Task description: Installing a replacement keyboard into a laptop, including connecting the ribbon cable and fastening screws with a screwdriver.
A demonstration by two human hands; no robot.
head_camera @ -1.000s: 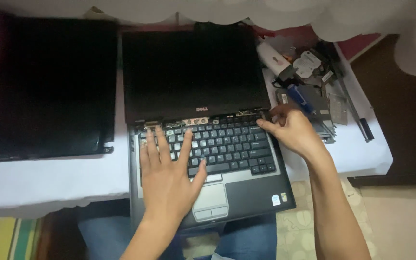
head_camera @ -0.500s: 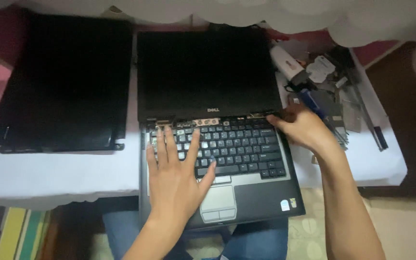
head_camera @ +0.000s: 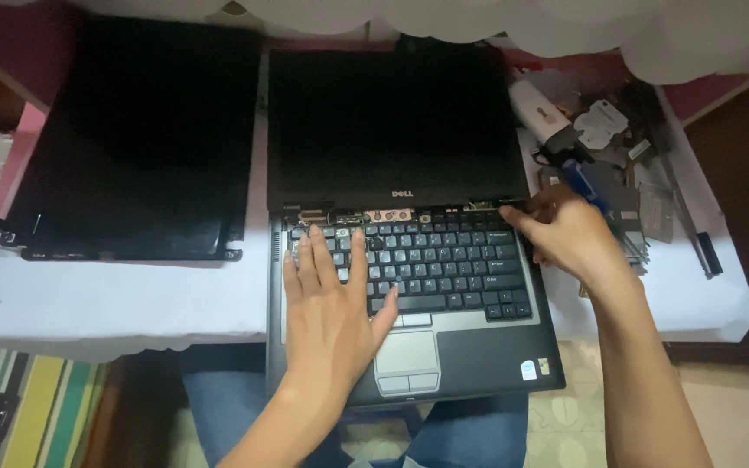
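The white table (head_camera: 132, 299) has an open strip along its near edge, left of the laptop (head_camera: 444, 381); a hand could pass there. Farther back on the left, a loose black screen panel (head_camera: 132, 139) fills the room. Right of the laptop, a heap of small parts (head_camera: 617, 165) crowds the far corner, with bare white cloth only near the right edge.

Laptop (head_camera: 409, 260): matt dark plastic casing, glossy black screen. Loose panel (head_camera: 132, 143): glossy black. Desk (head_camera: 132, 295): smooth white covering. Scattered brackets (head_camera: 643, 208): dull grey metal.
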